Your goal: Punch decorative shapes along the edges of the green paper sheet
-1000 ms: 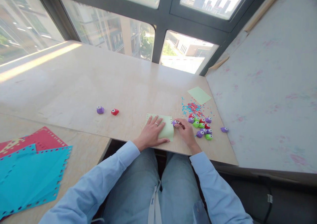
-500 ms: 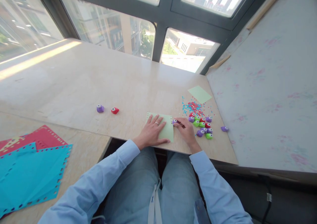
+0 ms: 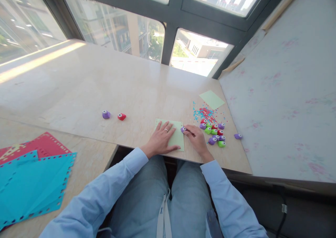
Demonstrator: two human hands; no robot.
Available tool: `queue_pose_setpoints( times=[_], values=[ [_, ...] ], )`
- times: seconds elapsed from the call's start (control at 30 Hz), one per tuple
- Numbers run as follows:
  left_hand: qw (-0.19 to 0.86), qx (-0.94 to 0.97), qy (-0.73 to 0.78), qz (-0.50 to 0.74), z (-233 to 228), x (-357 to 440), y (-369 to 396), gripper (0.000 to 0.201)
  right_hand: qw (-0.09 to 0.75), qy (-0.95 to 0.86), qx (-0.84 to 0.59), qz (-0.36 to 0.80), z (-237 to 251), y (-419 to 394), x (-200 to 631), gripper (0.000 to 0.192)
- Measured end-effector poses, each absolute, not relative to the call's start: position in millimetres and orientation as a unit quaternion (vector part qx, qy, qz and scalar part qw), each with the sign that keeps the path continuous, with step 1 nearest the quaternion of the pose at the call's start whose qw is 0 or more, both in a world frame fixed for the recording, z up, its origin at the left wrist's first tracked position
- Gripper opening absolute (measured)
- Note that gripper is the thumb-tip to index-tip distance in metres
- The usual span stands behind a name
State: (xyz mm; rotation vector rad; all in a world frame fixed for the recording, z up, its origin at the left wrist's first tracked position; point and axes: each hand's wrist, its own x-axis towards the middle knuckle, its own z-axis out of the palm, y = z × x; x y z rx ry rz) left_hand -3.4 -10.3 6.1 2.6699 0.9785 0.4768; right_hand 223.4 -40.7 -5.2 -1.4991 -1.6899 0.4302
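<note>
A pale green sheet of paper [image 3: 177,137] lies at the table's front edge, with small holes along its top edge and upper right corner. Spread flat across its left part is my left hand [image 3: 162,138], a ring on one finger. My right hand [image 3: 195,138] grips a small purple craft punch [image 3: 183,129] at the sheet's right edge. The fingers hide part of the punch. Right of that hand stands a cluster of purple, green and red craft punches [image 3: 214,131].
Red and blue paper bits [image 3: 206,114] are scattered behind the cluster, near another green sheet [image 3: 212,100]. A lone purple punch [image 3: 238,136] sits by the wall. Leftward are a purple punch [image 3: 106,114], a red punch [image 3: 121,116] and punched blue sheets [image 3: 39,185] and red sheets [image 3: 49,145].
My right hand has shifted slightly left with the purple craft punch, which now overlaps the sheet's right edge more. My left hand stays flat on the paper.
</note>
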Motion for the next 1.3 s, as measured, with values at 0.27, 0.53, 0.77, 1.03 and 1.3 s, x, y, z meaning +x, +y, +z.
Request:
queue_pose_setpoints(
  times=[0.27,0.53,0.77,1.03,1.3],
  values=[
    [0.129,0.917,0.339,0.167,5.4,-3.0,-11.1,0.085,0.396,-0.678,-0.595,0.174,3.3,-61.6,217.8,0.024],
    [0.141,0.913,0.337,0.18,4.6,-3.4,-11.5,0.082,0.399,-0.667,-0.608,0.163,4.6,-71.4,213.1,0.023],
    [0.147,0.913,0.337,0.175,5.1,-3.6,-12.3,0.079,0.396,-0.649,-0.633,0.146,3.7,-59.9,208.5,0.023],
    [0.147,0.914,0.339,0.169,7.5,-3.3,-12.9,0.077,0.387,-0.648,-0.639,0.149,5.5,-62.4,207.6,0.024],
    [0.146,0.913,0.338,0.173,4.7,-3.9,-13.4,0.076,0.383,-0.648,-0.643,0.14,7.1,-68.7,207.9,0.023]
  ],
)
